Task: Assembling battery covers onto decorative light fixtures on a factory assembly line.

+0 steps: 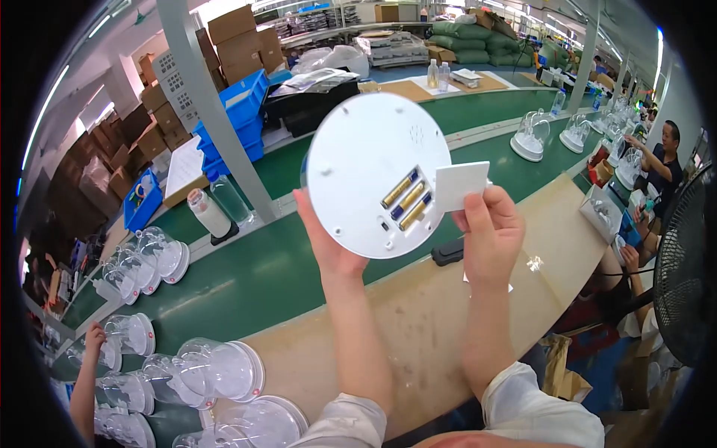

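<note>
My left hand [334, 250] grips a round white base [351, 160] from below and behind, its underside turned toward me. A sliver of clear dome shows behind its left edge. In the base's uncovered battery compartment lie three gold and dark blue batteries [409, 200] side by side. Pinched between thumb and fingers of my right hand [493, 231] is a flat white battery cover [463, 184]. The cover's left edge overlaps the base's right rim, beside the batteries; whether they touch I cannot tell.
Below my hands are a brown bench top [433, 336] and a green belt [246, 291]. A dark handheld object [448, 252] lies at the bench edge. Several clear domes [224, 369] crowd the lower left, near another person's hand [95, 336]. A black fan [686, 269] stands right.
</note>
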Demonstrator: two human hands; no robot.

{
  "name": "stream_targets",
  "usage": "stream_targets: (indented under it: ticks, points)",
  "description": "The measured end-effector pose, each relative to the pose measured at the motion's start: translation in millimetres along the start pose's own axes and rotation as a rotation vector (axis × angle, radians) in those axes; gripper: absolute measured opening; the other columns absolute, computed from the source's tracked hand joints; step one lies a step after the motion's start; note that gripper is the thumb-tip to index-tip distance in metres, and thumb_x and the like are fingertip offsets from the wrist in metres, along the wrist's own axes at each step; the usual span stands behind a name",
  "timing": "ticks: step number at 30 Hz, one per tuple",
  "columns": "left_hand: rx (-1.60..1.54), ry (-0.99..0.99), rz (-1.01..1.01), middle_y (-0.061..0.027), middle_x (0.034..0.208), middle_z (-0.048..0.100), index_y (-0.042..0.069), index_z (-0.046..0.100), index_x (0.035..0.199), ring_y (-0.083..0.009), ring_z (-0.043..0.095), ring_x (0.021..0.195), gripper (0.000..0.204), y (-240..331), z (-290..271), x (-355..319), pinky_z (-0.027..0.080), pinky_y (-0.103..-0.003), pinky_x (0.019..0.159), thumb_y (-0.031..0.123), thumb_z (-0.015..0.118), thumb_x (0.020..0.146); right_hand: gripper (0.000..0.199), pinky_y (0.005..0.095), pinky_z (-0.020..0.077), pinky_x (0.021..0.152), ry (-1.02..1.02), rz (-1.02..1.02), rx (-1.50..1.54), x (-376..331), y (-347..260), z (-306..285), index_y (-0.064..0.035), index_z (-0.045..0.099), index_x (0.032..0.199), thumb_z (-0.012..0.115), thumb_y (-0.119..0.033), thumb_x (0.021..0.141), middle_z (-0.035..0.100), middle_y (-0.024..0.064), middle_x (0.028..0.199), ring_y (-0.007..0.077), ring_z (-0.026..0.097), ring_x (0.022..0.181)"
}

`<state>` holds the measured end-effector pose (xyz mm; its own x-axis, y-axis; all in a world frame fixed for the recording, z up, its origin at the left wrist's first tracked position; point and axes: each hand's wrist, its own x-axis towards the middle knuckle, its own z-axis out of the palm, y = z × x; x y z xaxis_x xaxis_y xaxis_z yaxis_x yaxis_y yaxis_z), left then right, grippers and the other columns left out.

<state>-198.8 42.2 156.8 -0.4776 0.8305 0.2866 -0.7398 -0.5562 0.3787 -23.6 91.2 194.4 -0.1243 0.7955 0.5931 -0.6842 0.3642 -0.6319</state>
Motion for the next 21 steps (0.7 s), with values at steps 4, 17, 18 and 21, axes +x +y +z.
stream_targets:
  ticks: [4,17,18,21]
  points:
    - [-0.222,0.067,-0.05,-0.0138,0.155,0.04,0.009,0.038,0.151,-0.0357,0.042,0.138,0.071,-10.5,17.0,3.0,0.037,-0.052,0.114,0.058,0.04,0.1,0.004,0.0257,0.0402,0.058,-0.013,0.019,0.029,3.5,-14.8,-3.7,-0.0018,0.065,0.097,0.066,-0.004,0.095,0.067,0.0034,0.092,0.0072,0.054,0.07]
    - [-0.324,-0.306,-0.306,-0.0181,0.144,0.051,0.003,0.045,0.145,-0.0364,0.055,0.125,0.06,-38.1,17.7,-4.6,0.048,-0.054,0.102,0.045,0.044,0.101,0.018,0.0292,0.0421,0.065,0.123,-0.126,0.17,13.6,-45.2,-44.1,-0.005,0.066,0.11,0.068,-0.017,0.096,0.067,0.0032,0.092,0.013,0.055,0.072]
    - [-0.317,-0.377,-0.325,-0.0184,0.144,0.052,0.003,0.046,0.144,-0.0367,0.055,0.124,0.061,-38.4,19.2,-4.2,0.048,-0.055,0.102,0.046,0.044,0.101,0.019,0.029,0.0407,0.064,0.188,-0.137,0.169,14.6,-45.4,-46.0,-0.0055,0.066,0.111,0.068,-0.017,0.096,0.065,0.0019,0.088,0.0128,0.052,0.067]
    - [-0.299,-0.255,-0.316,-0.0194,0.143,0.052,0.003,0.046,0.144,-0.0377,0.055,0.123,0.064,-37.7,19.8,-1.7,0.049,-0.057,0.1,0.049,0.043,0.1,0.017,0.0291,0.0382,0.062,-0.04,-0.113,0.229,16.4,-52.0,-67.3,-0.0049,0.066,0.11,0.066,-0.017,0.097,0.061,0.0022,0.084,0.0124,0.046,0.059]
